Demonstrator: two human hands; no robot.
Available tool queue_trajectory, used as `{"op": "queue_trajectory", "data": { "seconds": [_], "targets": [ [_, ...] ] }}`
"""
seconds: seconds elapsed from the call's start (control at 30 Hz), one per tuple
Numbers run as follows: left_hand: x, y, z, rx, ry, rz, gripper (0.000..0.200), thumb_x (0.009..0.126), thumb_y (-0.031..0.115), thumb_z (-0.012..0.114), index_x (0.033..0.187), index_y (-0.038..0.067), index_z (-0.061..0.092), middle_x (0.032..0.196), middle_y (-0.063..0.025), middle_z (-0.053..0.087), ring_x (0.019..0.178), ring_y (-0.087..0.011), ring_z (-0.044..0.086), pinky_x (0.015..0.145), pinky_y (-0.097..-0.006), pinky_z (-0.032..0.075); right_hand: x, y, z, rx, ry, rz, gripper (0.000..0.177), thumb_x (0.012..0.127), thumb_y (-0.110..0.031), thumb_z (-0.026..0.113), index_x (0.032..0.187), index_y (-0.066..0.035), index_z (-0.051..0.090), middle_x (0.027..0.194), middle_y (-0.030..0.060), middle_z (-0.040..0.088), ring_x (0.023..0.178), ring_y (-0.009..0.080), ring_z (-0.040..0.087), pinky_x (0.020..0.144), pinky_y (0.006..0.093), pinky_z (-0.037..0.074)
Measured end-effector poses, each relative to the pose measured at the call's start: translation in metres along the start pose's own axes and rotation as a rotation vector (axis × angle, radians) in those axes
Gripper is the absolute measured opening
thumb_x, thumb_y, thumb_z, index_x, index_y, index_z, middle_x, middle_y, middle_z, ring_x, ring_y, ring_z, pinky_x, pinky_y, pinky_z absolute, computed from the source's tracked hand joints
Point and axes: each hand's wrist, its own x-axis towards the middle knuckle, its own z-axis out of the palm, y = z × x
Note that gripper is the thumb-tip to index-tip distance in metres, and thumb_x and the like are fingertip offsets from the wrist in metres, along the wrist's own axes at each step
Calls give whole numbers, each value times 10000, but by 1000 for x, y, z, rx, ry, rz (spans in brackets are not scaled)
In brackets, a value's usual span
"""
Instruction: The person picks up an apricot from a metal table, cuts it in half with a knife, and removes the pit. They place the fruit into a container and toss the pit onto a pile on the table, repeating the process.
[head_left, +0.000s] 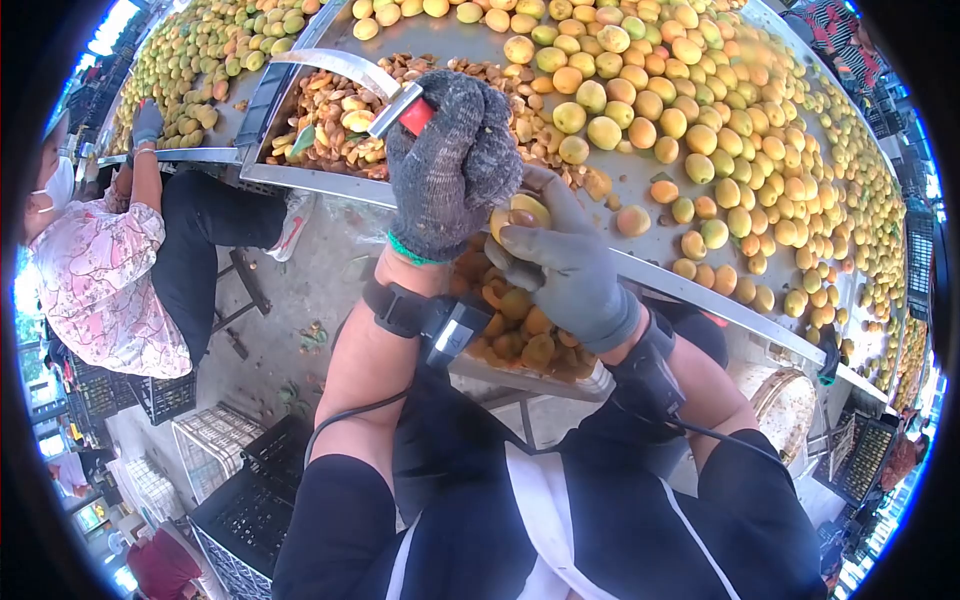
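My left hand (pixel 450 165), in a dark knitted glove, is closed round the red handle (pixel 416 116) of a tool whose curved metal band (pixel 340 64) reaches out to the left. Just to its right, my right hand (pixel 580 265) in a grey glove pinches a yellow-orange apricot (pixel 522 212) between thumb and fingers. The fruit looks opened, but its inside is partly hidden. Below both hands, a tray (pixel 598 382) holds many apricot pieces (pixel 530 330). Beyond them a section of the metal table has a heap of brown pits and scraps (pixel 340 120).
Loose whole apricots (pixel 700 130) cover the table, whose metal edge (pixel 720 308) runs before me. At the left sits a co-worker (pixel 100 245), one gloved hand (pixel 147 122) at more fruit. Black crates (pixel 250 510) and a white crate (pixel 215 440) stand lower left.
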Motion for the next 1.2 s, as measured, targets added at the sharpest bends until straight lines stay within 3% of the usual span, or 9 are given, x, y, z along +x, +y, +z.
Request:
{"op": "queue_trajectory", "data": {
  "seconds": [0.2,0.4,0.47,0.53,0.6,0.73,0.9,1.0,1.2],
  "targets": [
    [1,4,3,208,28,-145,144,932,152,607,892,13,608,557,-16,506,382,-83,409,362,-225,329,6,7,-10,-448,-9,-145,420,854,8,640,1228,-37,456,953,32,573,692,68,543,522,200,413],
    [6,6,-3,27,-170,-192,178,927,192,610,929,15,601,605,-23,518,441,-116,482,418,-278,402,19,0,-11,-22,-19,117,260,934,-199,618,1133,-50,542,873,20,599,598,67,537,508,200,432],
    [8,2,10,126,77,67,171,943,198,588,955,28,587,626,-35,519,439,-129,459,428,-300,410,13,-9,-9,-80,-53,107,265,967,-244,557,1146,-49,533,827,27,592,587,68,526,486,187,394],
    [11,7,3,118,165,11,162,960,212,569,951,51,581,615,-18,503,418,-114,418,402,-282,384,9,-7,-5,-138,-87,102,289,1001,-288,495,1159,-48,525,781,34,585,575,70,514,463,175,356],
    [13,8,-10,-67,-56,-56,163,976,228,552,936,71,574,592,7,466,405,-99,386,381,-259,354,10,3,0,-206,130,63,315,1024,-336,440,1130,-54,532,766,36,577,549,69,500,446,178,342],
    [9,-1,-6,-18,58,-77,187,994,268,530,954,93,582,569,28,421,396,-80,352,372,-242,314,15,7,-2,-138,138,-11,291,1027,-326,445,1069,-52,532,741,31,559,524,69,484,441,190,348],
    [9,-8,-13,-155,40,-155,205,999,291,519,960,101,587,569,47,416,403,-77,356,380,-241,311,26,21,-15,-534,197,-355,213,1003,-235,512,1018,-28,559,811,5,567,570,50,521,463,203,417],
    [7,-13,-16,-232,34,-165,209,1008,284,497,981,99,590,565,64,391,416,-65,353,388,-233,310,20,12,-7,-228,167,-171,195,1000,-219,512,998,-28,555,796,5,550,563,46,509,479,201,418],
    [8,-14,-18,-328,26,-183,217,1013,276,483,965,101,600,568,71,389,421,-57,347,390,-231,312,16,19,-12,-305,119,-328,239,1010,-252,490,983,-25,560,794,3,544,614,42,505,532,198,425]
  ]
}}
